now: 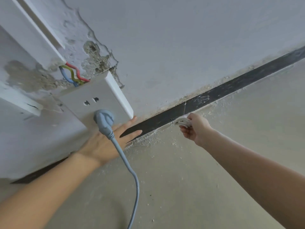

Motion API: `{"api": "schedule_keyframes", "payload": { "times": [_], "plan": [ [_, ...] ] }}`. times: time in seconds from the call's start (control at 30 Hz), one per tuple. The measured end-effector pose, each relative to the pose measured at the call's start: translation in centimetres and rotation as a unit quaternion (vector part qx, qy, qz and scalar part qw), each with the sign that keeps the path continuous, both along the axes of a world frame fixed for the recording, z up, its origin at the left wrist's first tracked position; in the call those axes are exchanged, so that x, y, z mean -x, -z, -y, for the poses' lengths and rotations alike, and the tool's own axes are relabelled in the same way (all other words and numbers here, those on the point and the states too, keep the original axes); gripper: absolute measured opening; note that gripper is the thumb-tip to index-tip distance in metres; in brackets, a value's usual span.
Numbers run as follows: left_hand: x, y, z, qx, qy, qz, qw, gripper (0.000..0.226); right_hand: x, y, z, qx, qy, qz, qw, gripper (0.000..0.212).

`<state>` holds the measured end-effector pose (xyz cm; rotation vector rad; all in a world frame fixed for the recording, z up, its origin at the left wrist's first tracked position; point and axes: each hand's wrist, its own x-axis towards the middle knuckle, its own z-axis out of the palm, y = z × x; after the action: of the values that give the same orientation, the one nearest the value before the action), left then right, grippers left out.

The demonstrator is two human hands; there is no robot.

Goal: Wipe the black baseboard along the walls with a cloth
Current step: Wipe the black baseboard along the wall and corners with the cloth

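Baseboard: the black baseboard lies where the wall meets the floor, a long strip slanting from the lower left of the frame up to the right edge.

Right hand: my right hand, at centre right, has its fingers curled round a bunched white cloth.

Cloth: it touches the lower edge of the strip, just below a thin vertical seam in the board.

Left hand: my left hand lies flat on the wall under the socket box, fingers straight and a little spread, their tips reaching over the strip's near stretch.

Which hand is nearer: the right one, since it carries the cloth and sits at the board already (the left only props me).

Direction of the work: from the cloth, the strip runs on toward the upper right, and there it shows pale smears and crumbs of plaster; between my two hands it looks darker, so I judge that the wipe should go along the long axis, up and to the right.

In the way: a grey plug sits in the socket, and its cable crosses over my left hand toward the bottom of the frame, well apart from the cloth.

Risk: loose plaster along the floor edge may smear back onto the black.
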<state>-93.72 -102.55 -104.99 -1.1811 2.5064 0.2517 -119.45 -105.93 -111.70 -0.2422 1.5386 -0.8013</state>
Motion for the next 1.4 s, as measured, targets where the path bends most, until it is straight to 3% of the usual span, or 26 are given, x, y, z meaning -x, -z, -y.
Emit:
{"api": "schedule_keyframes", "payload": {
  "times": [0.03, 0.07, 0.1, 0.23, 0.33, 0.4, 0.5, 0.6, 0.67, 0.83, 0.97, 1.07, 1.27, 1.4],
  "plan": [
    [-0.3, -0.5, -1.2, 0.037, 0.017, 0.093, 0.995, 0.054, -0.3, -0.1, -0.3, 0.003, -0.005, -0.003, 1.000, 0.027],
    [-0.7, -1.5, -2.3, 0.035, -0.020, 0.185, 0.982, 0.058, -0.5, -0.3, -0.7, 0.005, -0.009, -0.001, 1.000, 0.027],
    [-0.8, -1.8, -3.4, 0.024, -0.062, 0.213, 0.975, 0.062, -0.5, -0.6, -1.1, 0.007, -0.017, -0.003, 1.000, 0.026],
    [3.1, -4.7, -7.5, -0.120, -0.157, 0.176, 0.964, 0.031, 0.6, -2.0, -2.5, 0.027, -0.040, -0.020, 0.999, 0.023],
    [8.4, -5.7, -9.0, -0.208, -0.172, 0.122, 0.955, 0.030, 2.6, -2.5, -3.4, 0.036, -0.049, -0.028, 0.998, 0.023],
    [11.8, -5.7, -7.8, -0.149, -0.130, 0.081, 0.977, 0.032, 4.1, -2.3, -3.9, 0.034, -0.059, -0.033, 0.997, 0.022],
    [14.9, -5.1, -3.4, 0.064, -0.008, 0.064, 0.996, 0.033, 5.8, -1.6, -4.3, 0.034, -0.071, -0.007, 0.997, 0.018],
    [15.5, -6.4, 2.3, 0.322, 0.135, 0.037, 0.936, 0.052, 5.1, -0.4, -4.1, 0.029, -0.094, 0.060, 0.993, 0.013],
    [15.2, -7.2, 5.6, 0.404, 0.193, 0.095, 0.889, 0.058, 3.0, 1.0, -3.7, 0.015, -0.115, 0.110, 0.987, 0.011],
    [14.9, -7.1, 10.2, 0.461, 0.248, 0.246, 0.816, 0.066, -5.4, 3.9, -2.6, -0.040, -0.125, 0.252, 0.959, 0.029],
    [15.3, -5.6, 11.6, 0.486, 0.253, 0.263, 0.794, 0.062, -8.1, 4.3, -0.4, -0.090, 0.006, 0.371, 0.924, 0.026],
    [16.0, -4.4, 11.8, 0.483, 0.244, 0.244, 0.805, 0.063, -5.4, 4.3, 2.0, -0.119, 0.077, 0.394, 0.908, 0.017],
    [17.0, -3.6, 11.6, 0.467, 0.225, 0.223, 0.825, 0.067, 3.5, 3.2, 3.9, -0.091, 0.143, 0.382, 0.909, 0.022],
    [17.3, -4.3, 11.3, 0.457, 0.216, 0.252, 0.825, 0.071, 6.4, 2.4, 2.6, -0.115, 0.095, 0.328, 0.933, 0.029]
  ]
}}
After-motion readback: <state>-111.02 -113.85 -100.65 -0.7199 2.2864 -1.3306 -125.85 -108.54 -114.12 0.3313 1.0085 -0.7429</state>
